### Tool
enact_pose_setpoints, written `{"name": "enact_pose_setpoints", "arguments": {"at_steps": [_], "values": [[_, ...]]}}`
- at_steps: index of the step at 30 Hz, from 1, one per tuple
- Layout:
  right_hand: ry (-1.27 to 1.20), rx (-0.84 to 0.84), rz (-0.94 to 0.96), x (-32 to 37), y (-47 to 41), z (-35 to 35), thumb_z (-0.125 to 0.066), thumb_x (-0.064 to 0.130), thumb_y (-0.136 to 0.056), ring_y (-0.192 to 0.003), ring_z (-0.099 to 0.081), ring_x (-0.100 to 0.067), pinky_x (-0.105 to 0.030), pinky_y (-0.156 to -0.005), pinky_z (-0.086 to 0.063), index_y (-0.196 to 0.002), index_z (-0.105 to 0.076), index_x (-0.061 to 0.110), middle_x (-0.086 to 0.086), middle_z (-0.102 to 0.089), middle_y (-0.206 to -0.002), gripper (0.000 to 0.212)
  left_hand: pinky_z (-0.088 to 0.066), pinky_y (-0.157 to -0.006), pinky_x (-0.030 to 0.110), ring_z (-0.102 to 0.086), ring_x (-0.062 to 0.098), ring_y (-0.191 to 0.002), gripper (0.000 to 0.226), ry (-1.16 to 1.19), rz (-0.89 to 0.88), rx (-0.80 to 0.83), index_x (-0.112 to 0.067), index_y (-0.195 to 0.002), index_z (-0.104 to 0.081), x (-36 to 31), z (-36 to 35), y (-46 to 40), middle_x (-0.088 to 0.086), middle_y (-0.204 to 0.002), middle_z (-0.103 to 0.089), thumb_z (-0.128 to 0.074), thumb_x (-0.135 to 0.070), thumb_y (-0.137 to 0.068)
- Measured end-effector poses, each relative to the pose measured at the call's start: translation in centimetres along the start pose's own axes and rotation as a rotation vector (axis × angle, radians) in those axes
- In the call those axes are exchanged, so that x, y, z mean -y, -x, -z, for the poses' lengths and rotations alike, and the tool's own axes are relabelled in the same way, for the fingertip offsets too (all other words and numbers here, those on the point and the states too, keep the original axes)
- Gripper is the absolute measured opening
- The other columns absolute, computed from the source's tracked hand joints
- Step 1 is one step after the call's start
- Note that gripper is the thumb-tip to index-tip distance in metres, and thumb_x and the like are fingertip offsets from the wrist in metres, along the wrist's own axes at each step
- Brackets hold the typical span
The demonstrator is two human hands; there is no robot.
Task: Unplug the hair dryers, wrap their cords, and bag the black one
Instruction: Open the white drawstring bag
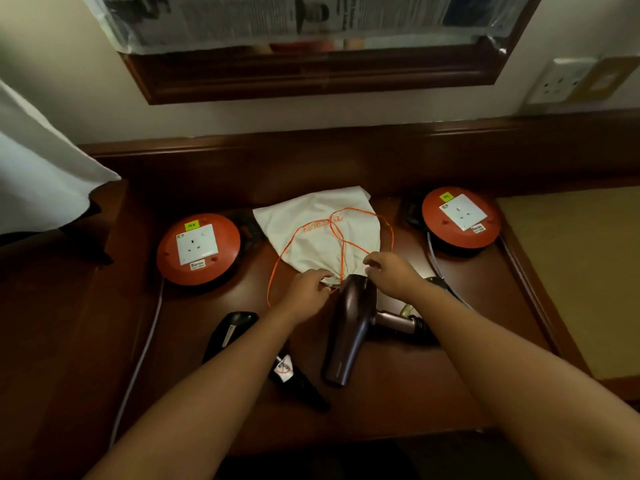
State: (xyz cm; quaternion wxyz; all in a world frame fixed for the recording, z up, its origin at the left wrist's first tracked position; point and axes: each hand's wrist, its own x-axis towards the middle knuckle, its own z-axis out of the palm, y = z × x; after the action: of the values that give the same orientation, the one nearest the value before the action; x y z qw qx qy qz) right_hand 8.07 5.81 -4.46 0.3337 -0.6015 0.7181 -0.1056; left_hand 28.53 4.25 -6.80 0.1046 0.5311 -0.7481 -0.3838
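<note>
A white drawstring bag (322,230) with orange cords lies flat at the middle of the dark wooden desk (381,403). My left hand (306,289) pinches the bag's mouth at its near left edge. My right hand (391,275) grips the mouth at the right. A brown hair dryer (349,330) lies just below both hands, its nozzle end touching the bag's opening and its handle pointing right. A black hair dryer (232,329) lies to the left, partly hidden under my left forearm; a tagged part of it (294,379) shows beyond the arm.
Two round orange socket reels sit on the desk, one at the left (198,249) and one at the right (461,216). A grey cable (138,362) runs down from the left reel. A wall socket (561,81) is at upper right, a framed mirror (311,74) above.
</note>
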Motion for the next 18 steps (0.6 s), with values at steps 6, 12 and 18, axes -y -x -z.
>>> {"name": "enact_pose_setpoints", "arguments": {"at_steps": [6,12,18], "values": [[-0.09,0.209,0.045,-2.4,-6.2,-0.1,-0.044,-0.003,-0.088,-0.115,-0.057,-0.025,-0.028,-0.096,-0.043,-0.114,-0.067,0.004,-0.011,-0.065,-0.121,0.035,-0.037,-0.095,0.026,-0.055,0.032,-0.116,0.039,-0.062,0.036,0.082,-0.007,-0.126,-0.061,0.4,-2.8,-5.5,0.017,-0.125,-0.061,-0.057,-0.004,-0.088],[-0.13,0.323,0.081,-3.7,-10.3,-1.6,-0.046,-0.013,-0.081,-0.108,-0.06,-0.027,-0.036,-0.097,-0.046,-0.103,-0.071,0.0,-0.016,-0.069,-0.109,0.035,-0.04,-0.099,0.04,-0.052,0.033,-0.114,0.048,-0.131,0.062,0.108,-0.014,-0.13,-0.058,2.9,-4.4,-8.2,0.011,-0.122,-0.059,-0.068,-0.021,-0.084],[-0.131,0.322,0.116,-3.7,-11.9,-2.1,-0.063,0.01,-0.087,-0.105,-0.059,-0.021,-0.034,-0.094,-0.045,-0.106,-0.07,0.005,-0.01,-0.068,-0.109,0.021,-0.043,-0.091,0.044,-0.055,0.032,-0.105,0.031,-0.144,0.057,-0.03,-0.013,-0.111,-0.069,3.3,-4.4,-9.8,0.008,-0.111,-0.065,-0.071,-0.023,-0.082]]}}
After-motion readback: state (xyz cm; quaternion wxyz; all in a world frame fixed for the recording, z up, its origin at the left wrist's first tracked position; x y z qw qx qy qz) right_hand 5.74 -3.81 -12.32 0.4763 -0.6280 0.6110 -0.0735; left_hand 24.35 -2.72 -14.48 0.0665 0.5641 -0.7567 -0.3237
